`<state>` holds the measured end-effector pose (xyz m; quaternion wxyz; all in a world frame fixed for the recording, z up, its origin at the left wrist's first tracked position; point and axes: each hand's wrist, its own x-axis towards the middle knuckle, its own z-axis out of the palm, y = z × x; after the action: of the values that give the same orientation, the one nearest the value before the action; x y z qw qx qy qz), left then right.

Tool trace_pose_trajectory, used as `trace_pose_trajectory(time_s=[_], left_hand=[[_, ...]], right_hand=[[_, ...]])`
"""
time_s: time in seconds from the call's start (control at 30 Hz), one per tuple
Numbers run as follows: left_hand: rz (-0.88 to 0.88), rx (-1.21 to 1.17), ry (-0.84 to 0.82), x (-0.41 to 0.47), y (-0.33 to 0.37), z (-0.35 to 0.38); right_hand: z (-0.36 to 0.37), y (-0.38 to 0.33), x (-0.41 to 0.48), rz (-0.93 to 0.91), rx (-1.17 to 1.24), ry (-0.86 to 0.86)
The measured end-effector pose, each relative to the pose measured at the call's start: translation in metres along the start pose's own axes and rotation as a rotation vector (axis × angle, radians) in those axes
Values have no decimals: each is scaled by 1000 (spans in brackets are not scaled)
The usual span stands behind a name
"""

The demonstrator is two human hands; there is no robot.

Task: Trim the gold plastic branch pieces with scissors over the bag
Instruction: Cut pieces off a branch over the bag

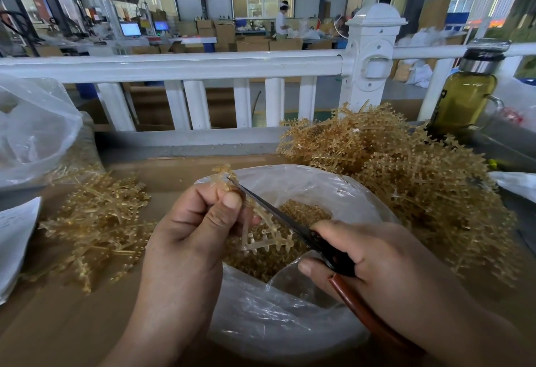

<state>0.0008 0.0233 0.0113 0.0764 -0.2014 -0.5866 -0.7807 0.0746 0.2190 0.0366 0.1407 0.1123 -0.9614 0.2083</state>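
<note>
My left hand [191, 230] pinches a gold plastic branch piece [262, 230] between thumb and fingers, above the open clear plastic bag [290, 317]. My right hand [374, 256] grips black scissors [278, 214] with reddish-brown handles. The blades lie along the branch piece, tips close to my left fingertips. Small gold trimmings [301, 215] fill the bottom of the bag.
A large heap of gold branches [406, 169] lies to the right, a smaller pile [98, 221] to the left, on brown cardboard [58, 323]. Another plastic bag [32, 128] sits far left. A bottle of yellow-green liquid [464, 96] stands by the white railing [174, 66].
</note>
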Motion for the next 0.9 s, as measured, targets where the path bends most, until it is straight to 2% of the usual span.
trace_pose_trajectory(time_s=[0.37, 0.53, 0.9], left_hand=[[32, 17, 43, 2, -3, -4], [-74, -141, 31, 4, -2, -5], [-80, -136, 23, 6, 1, -7]], right_hand=[[6, 3, 0, 48, 11, 12], [7, 2, 0, 54, 110, 19], [7, 0, -1, 4, 92, 24]])
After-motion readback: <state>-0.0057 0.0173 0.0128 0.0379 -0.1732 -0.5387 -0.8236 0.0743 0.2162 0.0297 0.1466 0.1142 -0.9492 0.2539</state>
